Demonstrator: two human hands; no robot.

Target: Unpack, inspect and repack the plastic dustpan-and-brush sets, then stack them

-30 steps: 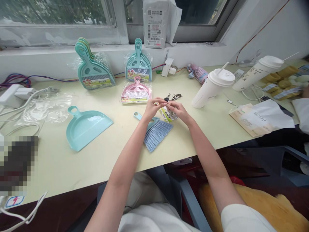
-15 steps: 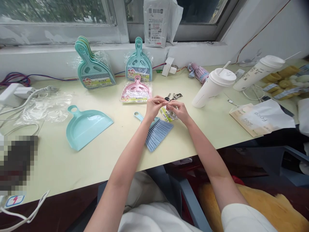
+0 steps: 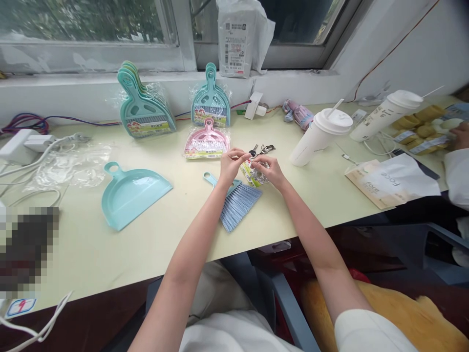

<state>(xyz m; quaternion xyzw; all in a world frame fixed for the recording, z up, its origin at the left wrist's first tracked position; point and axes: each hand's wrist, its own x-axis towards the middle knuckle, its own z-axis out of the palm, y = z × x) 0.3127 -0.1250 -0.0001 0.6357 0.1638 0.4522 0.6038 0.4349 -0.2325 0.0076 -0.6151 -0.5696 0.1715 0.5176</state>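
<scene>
My left hand (image 3: 231, 165) is closed in a pinch above the blue brush (image 3: 240, 205), and what its fingertips hold is too small to make out. Close beside it, my right hand (image 3: 269, 170) also pinches, with its contents hidden. Below and between the fingers lies a green-and-yellow label card (image 3: 250, 175) with crumpled clear plastic around it. Just beyond the fingertips rests a bunch of keys (image 3: 266, 149). Off to the left, an unwrapped turquoise dustpan (image 3: 135, 195) lies flat on the table (image 3: 190, 230).
Wrapped turquoise dustpan sets (image 3: 146, 107) lean against the wall, near a wrapped pink set (image 3: 207, 142). A white lidded cup (image 3: 318, 137) with a straw stands to the right, near a paper bag (image 3: 388, 181). At the far right, another person's hand (image 3: 459, 136) touches yellow items.
My fingertips have drawn slightly apart while staying pinched. Another person's hand and sleeve have come in at the right edge. The view has shifted a little.
</scene>
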